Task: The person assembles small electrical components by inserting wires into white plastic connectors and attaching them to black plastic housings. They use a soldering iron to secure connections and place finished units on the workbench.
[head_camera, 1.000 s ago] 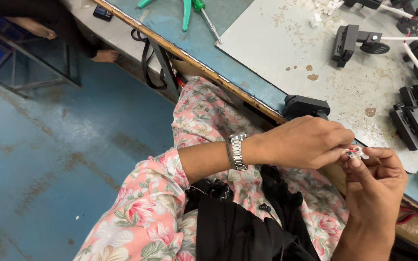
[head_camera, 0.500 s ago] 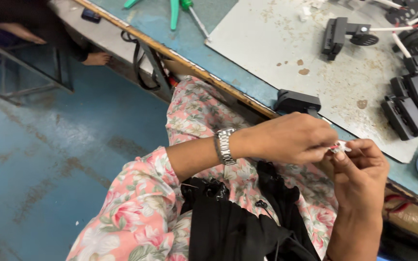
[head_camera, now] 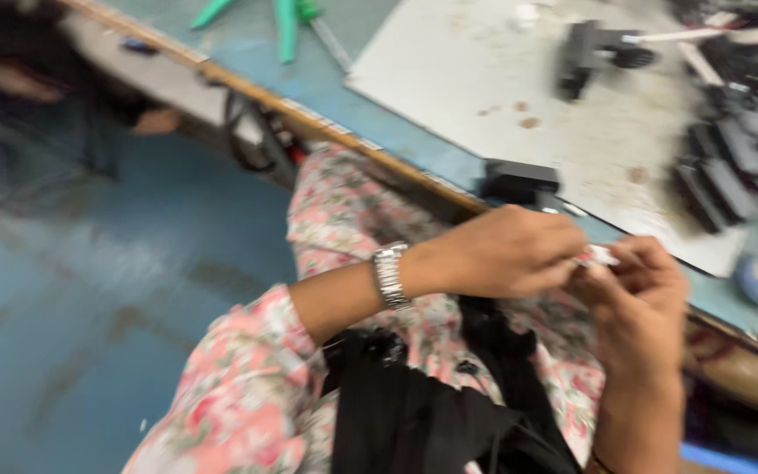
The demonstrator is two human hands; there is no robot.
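Both hands, left hand (head_camera: 506, 250) and right hand (head_camera: 638, 298), pinch 1 small white part (head_camera: 601, 255) tight between fingertips over the lap, below the worktop (head_camera: 414, 96) edge; a steady, close grip likely serves best.

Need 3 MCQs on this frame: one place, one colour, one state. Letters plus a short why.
1. Where is the small white part?
A. on the grey mat
B. pinched between both hands at the bench edge
C. on the floor

2. What colour are the tool handles at the top of the bench?
A. green
B. red
C. yellow

3. What state is the left hand in?
A. flat on the bench
B. hanging open
C. fingers closed on the small white part

Answers:
1 B: the left hand and right hand meet around it, off the grey mat.
2 A: the handles show green.
3 C: its fingers curl onto the part; the wrist wears a metal watch.
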